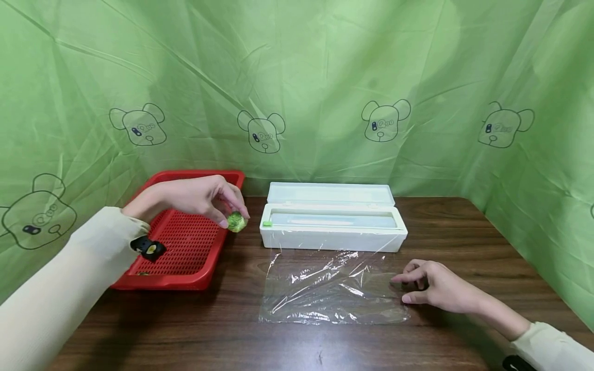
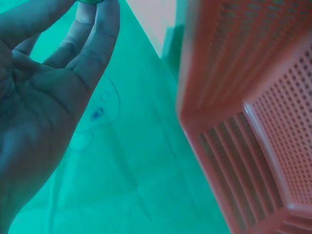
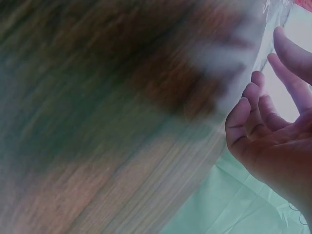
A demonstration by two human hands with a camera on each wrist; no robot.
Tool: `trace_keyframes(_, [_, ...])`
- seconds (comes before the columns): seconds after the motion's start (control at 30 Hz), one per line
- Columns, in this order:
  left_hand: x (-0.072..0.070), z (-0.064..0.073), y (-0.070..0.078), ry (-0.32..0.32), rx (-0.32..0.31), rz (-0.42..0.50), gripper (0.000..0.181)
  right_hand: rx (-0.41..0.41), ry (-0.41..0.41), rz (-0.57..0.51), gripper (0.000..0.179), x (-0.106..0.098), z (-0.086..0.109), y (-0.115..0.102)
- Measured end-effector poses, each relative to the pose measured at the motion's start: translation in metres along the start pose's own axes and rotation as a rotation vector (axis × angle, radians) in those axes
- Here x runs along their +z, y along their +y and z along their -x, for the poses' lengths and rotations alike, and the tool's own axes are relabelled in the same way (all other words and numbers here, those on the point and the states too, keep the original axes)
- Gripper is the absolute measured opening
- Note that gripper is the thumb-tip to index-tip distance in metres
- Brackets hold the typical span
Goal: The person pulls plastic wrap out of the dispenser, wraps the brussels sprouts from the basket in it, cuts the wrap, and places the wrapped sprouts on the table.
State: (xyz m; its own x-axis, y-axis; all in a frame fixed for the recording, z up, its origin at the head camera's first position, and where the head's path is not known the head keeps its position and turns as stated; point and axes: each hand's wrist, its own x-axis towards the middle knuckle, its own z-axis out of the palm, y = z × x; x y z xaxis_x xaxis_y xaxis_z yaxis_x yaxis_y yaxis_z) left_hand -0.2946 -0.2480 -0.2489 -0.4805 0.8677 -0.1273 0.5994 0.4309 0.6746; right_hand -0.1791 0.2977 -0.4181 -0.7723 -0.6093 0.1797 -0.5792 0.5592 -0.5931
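Note:
My left hand (image 1: 211,198) pinches a small, round, green vegetable piece (image 1: 236,222) between thumb and fingertips, over the right rim of the red basket (image 1: 204,275). In the left wrist view only a sliver of the green piece (image 2: 91,1) shows at the top edge. A sheet of clear plastic wrap (image 1: 320,296) lies creased on the table, reaching forward from the white wrap dispenser box (image 1: 334,241). My right hand (image 1: 438,288) is at the sheet's right edge, thumb and index finger apart. The right wrist view shows that hand (image 3: 278,117) holding nothing, its other fingers loosely bent.
The dispenser's translucent lid (image 1: 330,194) stands raised at the back, and a small green slider (image 1: 267,224) sits at its left end. A green scrap (image 1: 143,273) lies in the basket's near part. Green cloth (image 1: 315,62) hangs around the brown wooden table (image 1: 223,337).

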Motion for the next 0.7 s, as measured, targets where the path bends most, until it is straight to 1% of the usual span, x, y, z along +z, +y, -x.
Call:
trace_keyframes(0.13, [0.006,-0.009,0.01,-0.02,0.008,0.024,0.041,0.011,0.004,-0.001,0.039,0.001,0.0,-0.002])
trace_keyframes(0.33, [0.017,-0.021,0.024,-0.034,0.028,0.038,0.04,0.054,-0.003,-0.014,0.045,0.004,-0.001,-0.005])
trace_keyframes(0.57, [0.037,-0.032,0.039,-0.034,0.043,0.043,0.041,0.054,0.004,0.001,0.044,0.008,-0.001,-0.007])
trace_keyframes(0.7, [0.051,-0.038,0.048,-0.048,0.066,0.042,0.043,0.048,0.01,0.022,0.043,0.009,-0.001,-0.007])
